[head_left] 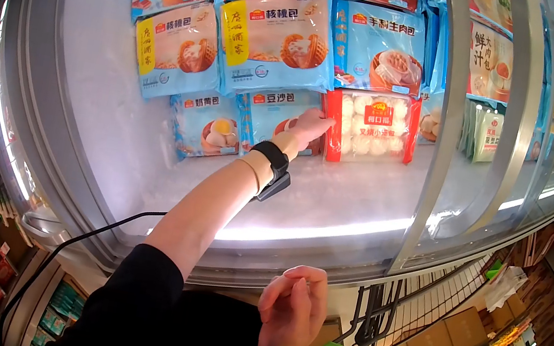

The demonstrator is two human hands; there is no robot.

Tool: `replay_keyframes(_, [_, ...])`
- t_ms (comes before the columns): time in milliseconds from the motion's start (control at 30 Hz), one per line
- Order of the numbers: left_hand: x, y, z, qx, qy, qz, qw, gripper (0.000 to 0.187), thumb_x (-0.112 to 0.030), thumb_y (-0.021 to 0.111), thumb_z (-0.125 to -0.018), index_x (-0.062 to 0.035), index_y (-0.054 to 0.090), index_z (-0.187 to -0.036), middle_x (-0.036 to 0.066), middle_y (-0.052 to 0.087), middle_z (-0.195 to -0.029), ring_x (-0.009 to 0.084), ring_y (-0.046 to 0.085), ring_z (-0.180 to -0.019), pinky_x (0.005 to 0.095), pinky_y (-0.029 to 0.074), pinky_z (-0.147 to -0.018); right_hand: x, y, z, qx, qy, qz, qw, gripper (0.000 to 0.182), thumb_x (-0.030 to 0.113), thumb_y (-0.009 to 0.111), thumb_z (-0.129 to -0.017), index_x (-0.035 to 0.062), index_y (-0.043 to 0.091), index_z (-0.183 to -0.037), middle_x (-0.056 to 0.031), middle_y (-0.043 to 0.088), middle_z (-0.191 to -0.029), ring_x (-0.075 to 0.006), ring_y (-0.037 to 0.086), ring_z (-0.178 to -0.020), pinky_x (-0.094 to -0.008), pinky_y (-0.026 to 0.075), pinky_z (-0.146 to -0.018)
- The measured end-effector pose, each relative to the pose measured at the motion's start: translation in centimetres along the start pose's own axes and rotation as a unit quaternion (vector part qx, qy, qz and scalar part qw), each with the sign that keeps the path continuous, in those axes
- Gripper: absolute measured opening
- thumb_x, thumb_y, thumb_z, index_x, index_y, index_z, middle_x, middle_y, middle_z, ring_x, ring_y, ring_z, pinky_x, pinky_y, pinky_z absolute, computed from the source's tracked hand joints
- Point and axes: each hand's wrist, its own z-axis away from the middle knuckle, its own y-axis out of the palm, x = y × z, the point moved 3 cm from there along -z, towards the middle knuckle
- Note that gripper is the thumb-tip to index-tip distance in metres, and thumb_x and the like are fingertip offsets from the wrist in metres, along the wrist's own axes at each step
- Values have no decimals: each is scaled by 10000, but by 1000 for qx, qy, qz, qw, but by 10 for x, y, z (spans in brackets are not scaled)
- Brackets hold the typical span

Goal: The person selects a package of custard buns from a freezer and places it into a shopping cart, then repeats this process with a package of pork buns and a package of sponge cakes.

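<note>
My left hand [310, 130], with a black band and device on its wrist, reaches into the freezer. Its fingers are closed on the left edge of a clear, red-bordered bag of small white buns [374, 129]. The bag lies against the front of the stacked packs. Just left of that hand is a light blue pack of buns [275, 115], partly covered by my fingers and by a larger pack [277, 37] above. Near my body, outside the freezer, my right hand [293, 315] is held up with its fingers curled together and nothing visible in them.
Several blue bun packs [379, 43] are piled along the freezer's far side. Metal frame bars [442, 149] of the sliding lid stand to the right. A black cable [78, 242] runs at the left. A wire cart [410, 298] and cardboard boxes [428, 341] are at lower right.
</note>
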Motion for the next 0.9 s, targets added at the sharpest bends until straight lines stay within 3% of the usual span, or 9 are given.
replay_keyframes(133, [-5,6,3,52,4,95,994,330,-193,637,-883,6,587,-1142,124,613,-1148,228,568,-1121,340,462,-935,1,-2,1,9,0,-3,1000,157,141,418,-1013,12,493,-1065,-103,565,-658,-95,419,-496,-206,327,-479])
replay_keyframes(233, [-13,6,11,54,2,78,996,347,-189,630,-890,27,572,-1155,121,596,-1191,239,568,-1124,344,455,-953,0,-2,2,12,4,-13,1000,155,140,423,-1012,12,492,-1065,-103,566,-657,-94,419,-495,-207,329,-478])
replay_keyframes(367, [-27,4,29,38,-43,60,997,355,-189,640,-889,27,568,-1160,99,570,-1224,175,577,-1061,317,472,-894,-1,-4,3,17,8,-17,1000,157,143,426,-1011,12,490,-1069,-104,569,-659,-94,420,-493,-206,332,-477])
replay_keyframes(567, [-2,2,-4,98,-8,69,993,264,-184,680,-859,-9,625,-1050,70,640,-1021,152,600,-867,301,504,-704,-1,-5,3,16,11,-16,1000,169,151,417,-1013,10,484,-1077,-110,571,-670,-96,421,-493,-209,334,-477])
replay_keyframes(667, [-9,8,10,110,-21,53,992,260,-226,675,-885,-43,607,-1056,26,652,-966,97,588,-871,250,484,-717,-2,-7,3,13,5,-28,1000,188,166,403,-1018,8,478,-1086,-115,566,-668,-100,420,-493,-211,336,-478])
replay_keyframes(867, [-3,15,8,53,-27,-1,998,296,-233,675,-893,-59,578,-1111,22,649,-934,115,605,-724,274,481,-567,-1,-8,3,21,-5,-35,999,217,192,382,-1027,6,470,-1094,-121,560,-674,-105,423,-505,-212,338,-481])
replay_keyframes(900, [-7,16,13,66,-29,0,997,313,-238,672,-896,-58,565,-1128,26,645,-952,114,609,-757,278,485,-590,-1,-8,3,23,-5,-37,999,218,194,382,-1027,6,470,-1093,-120,559,-676,-105,424,-508,-213,338,-481])
